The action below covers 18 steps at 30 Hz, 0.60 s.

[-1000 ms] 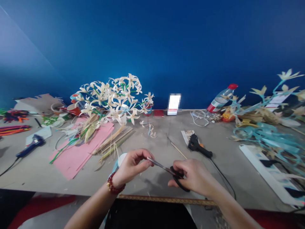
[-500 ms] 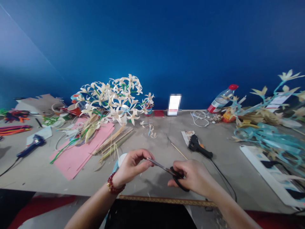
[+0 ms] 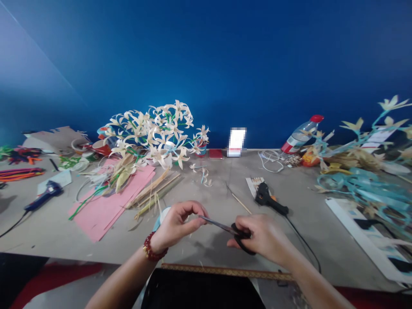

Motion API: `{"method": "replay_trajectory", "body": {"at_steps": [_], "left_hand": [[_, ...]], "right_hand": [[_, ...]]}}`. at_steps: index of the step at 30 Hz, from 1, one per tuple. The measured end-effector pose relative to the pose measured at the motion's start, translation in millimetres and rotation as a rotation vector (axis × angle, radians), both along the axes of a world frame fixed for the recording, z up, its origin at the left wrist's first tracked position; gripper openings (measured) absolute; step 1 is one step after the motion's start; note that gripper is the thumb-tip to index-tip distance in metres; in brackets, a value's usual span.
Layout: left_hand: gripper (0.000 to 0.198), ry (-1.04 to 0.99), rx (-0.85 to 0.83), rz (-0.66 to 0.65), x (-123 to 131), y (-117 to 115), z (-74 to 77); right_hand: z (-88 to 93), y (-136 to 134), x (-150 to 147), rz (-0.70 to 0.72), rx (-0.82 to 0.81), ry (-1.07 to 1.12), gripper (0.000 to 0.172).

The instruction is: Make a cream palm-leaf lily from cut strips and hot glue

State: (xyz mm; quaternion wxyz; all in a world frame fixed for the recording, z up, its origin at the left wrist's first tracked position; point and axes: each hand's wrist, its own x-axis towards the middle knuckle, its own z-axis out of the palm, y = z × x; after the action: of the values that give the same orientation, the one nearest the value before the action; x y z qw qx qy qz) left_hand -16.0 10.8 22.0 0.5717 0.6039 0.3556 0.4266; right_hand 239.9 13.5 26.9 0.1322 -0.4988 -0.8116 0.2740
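My right hand [image 3: 255,234] grips black-handled scissors [image 3: 222,226], fingers through the loops, blades pointing left. The blade tips reach the thumb and fingertips of my left hand [image 3: 183,221], which are pinched close together. Whatever lies between those fingertips is too small to make out. Beneath my left hand a round white and light-blue thing [image 3: 160,218] shows in part. Beyond the scissors a thin stick [image 3: 240,201] lies on the grey table [image 3: 212,251].
White artificial flowers [image 3: 164,137] stand at the back, behind pink paper sheets [image 3: 109,210] and dried husk strips [image 3: 154,193]. A black glue gun [image 3: 270,199] with its cord and a white power strip [image 3: 357,240] lie right; a blue glue gun [image 3: 45,195] lies left.
The scissors and my right hand have shifted very slightly right, so the tips sit a little farther from my left fingertips. The view has moved marginally; little else differs.
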Motion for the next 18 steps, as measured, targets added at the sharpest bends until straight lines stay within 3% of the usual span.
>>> {"method": "replay_trajectory", "body": {"at_steps": [5,10,13,16,18], "left_hand": [[0.015,0.043,-0.007,0.014,-1,1,2.7],[0.016,-0.050,-0.120,0.048,1,0,-4.3],[0.018,-0.107,-0.212,0.067,3,0,-11.8],[0.019,-0.145,-0.255,0.083,6,0,-16.9],[0.018,-0.174,-0.269,0.088,8,0,-18.7]], "right_hand": [[-14.1,4,7,-0.061,0.021,-0.040,0.048],[-46.0,-4,5,-0.135,0.041,-0.262,0.027],[-63.0,-13,0,-0.205,0.142,-0.360,0.028],[-69.2,-14,-5,-0.208,0.195,-0.376,0.024],[-68.2,-10,-6,-0.165,0.132,-0.369,0.019]]}}
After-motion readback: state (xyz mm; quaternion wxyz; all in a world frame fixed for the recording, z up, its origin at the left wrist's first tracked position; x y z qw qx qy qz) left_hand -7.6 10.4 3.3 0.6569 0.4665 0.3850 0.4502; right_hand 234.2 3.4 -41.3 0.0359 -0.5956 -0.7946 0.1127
